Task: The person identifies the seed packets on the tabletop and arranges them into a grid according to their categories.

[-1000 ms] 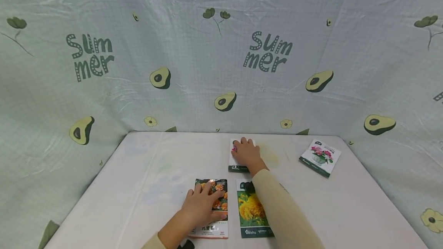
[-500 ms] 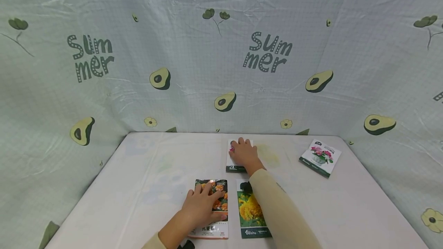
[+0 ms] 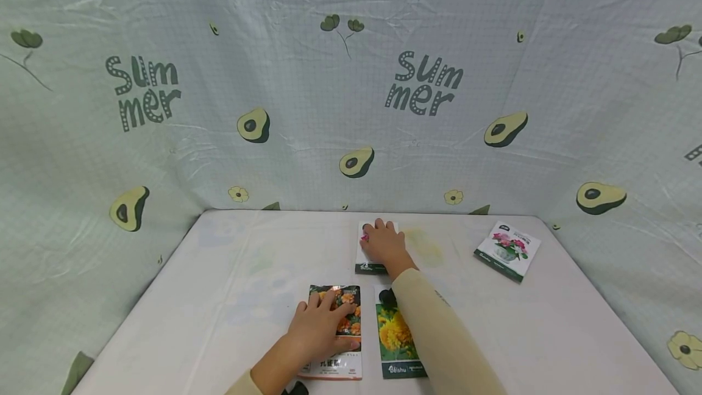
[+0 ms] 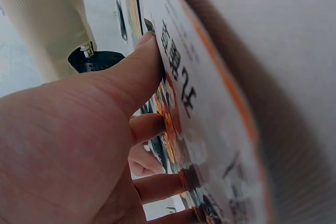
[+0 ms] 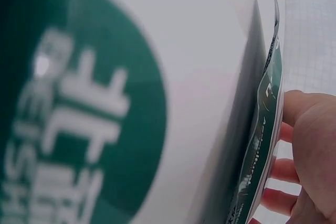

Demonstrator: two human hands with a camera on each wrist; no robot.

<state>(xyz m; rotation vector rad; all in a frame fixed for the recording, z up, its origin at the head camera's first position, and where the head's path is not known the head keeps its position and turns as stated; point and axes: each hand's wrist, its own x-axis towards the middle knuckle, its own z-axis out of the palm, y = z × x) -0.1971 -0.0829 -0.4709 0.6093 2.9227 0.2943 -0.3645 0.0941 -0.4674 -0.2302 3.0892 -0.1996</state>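
Observation:
My left hand point(image 3: 317, 329) lies with spread fingers on a seed packet with orange flowers point(image 3: 351, 363) at the near middle of the table; in the left wrist view the thumb and fingertips press its face. Farther back, my right hand point(image 3: 386, 247) rests on a white seed packet with a green bottom band point(image 3: 368, 268), covering most of its picture. In the right wrist view the fingers lie along that packet's face, and its green band point(image 5: 262, 140) lifts slightly from the table. Under the right sleeve lies a yellow-flower packet point(image 3: 396, 334), partly hidden and beside the orange one.
A seed packet with pink flowers point(image 3: 507, 250) lies tilted at the back right of the white table point(image 3: 236, 297). A pale curtain point(image 3: 307, 90) printed with avocados hangs behind the table. The black wrist camera point(image 3: 387, 297) on the right arm overlaps the yellow-flower packet.
My right hand has slid the white packet a little to the left along the table. The left hand and the orange-flower packet have stayed in place.

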